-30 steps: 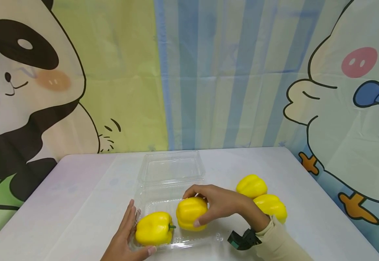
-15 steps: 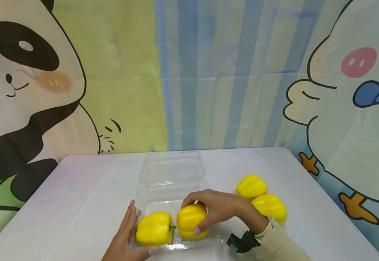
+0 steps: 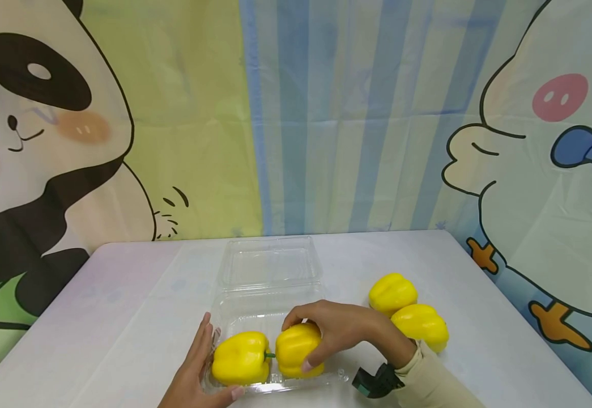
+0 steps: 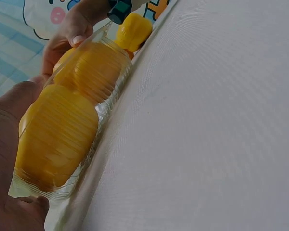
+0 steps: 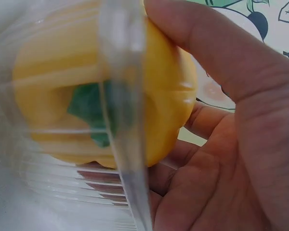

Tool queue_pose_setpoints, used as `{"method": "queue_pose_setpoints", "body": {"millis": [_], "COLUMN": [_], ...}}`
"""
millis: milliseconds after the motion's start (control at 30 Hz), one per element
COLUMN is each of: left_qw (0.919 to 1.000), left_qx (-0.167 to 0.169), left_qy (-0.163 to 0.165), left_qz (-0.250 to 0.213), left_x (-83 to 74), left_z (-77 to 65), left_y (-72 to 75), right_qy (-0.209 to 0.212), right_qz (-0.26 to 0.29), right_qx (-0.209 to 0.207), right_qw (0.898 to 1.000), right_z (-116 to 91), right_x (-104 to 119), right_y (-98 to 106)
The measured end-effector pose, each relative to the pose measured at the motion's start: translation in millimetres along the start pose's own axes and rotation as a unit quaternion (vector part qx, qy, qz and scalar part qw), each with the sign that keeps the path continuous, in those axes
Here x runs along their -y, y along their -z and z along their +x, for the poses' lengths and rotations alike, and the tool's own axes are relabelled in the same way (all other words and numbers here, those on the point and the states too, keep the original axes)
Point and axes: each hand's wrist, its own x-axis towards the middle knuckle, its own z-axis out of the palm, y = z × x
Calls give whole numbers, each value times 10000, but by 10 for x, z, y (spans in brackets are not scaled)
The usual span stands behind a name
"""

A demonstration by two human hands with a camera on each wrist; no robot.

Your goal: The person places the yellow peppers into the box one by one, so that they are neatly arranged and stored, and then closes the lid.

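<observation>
A hinged clear plastic container [image 3: 242, 320] lies on the white table with its lid [image 3: 270, 263] folded back. One yellow bell pepper [image 3: 242, 358] lies in the left part of the tray, its green stem toward the right. My right hand [image 3: 333, 331] grips a second yellow bell pepper [image 3: 298, 348] from above, inside the tray's right part; in the right wrist view its green stem [image 5: 94, 110] shows through the clear wall. My left hand [image 3: 194, 368] rests against the tray's left front corner, fingers straight along the side and thumb at the front edge.
Two more yellow bell peppers, one farther back [image 3: 392, 293] and one nearer [image 3: 422, 327], sit close together on the table to the right, beyond my right forearm. A printed curtain [image 3: 326, 124] hangs behind the table's far edge.
My right hand has lowered the second bell pepper slightly toward the front of the tray. My left hand, the first bell pepper and the container stay in place.
</observation>
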Motion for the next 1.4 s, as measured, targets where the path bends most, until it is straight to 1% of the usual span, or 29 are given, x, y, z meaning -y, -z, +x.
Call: {"method": "queue_pose_setpoints", "body": {"millis": [267,400,533,700,933,1133,1267,1400], "left_qw": [9999,10000,10000,10000,9999,9998,9998,9998], "left_qx": [-40,-49,-44,-7,-83,-91,-104,-98], "left_qy": [-104,-59,-39,92,-99,-81,-110,-130], "left_qz": [-20,47,6,-35,65,141,149,153], "left_x": [10,2,-1,-7,9,4,7,6], "left_z": [-10,-12,-17,-17,-15,-13,-12,-14], "left_y": [-1,3,4,4,-5,-8,-9,-10], "right_qy": [-109,-185,-147,-164,-155,-91,-131,-75], "right_qz": [-303,-388,-464,-479,-401,-466,-429,-399], "right_qx": [-24,-5,76,161,284,282,289,246], "right_qw": [9995,9991,9988,9986,9987,9985,9986,9989], "right_z": [25,22,30,27,16,9,9,4], "right_x": [-3,9,19,34,34,13,3,-6], "right_y": [-44,-50,-48,-40,-26,-26,-27,-27]}}
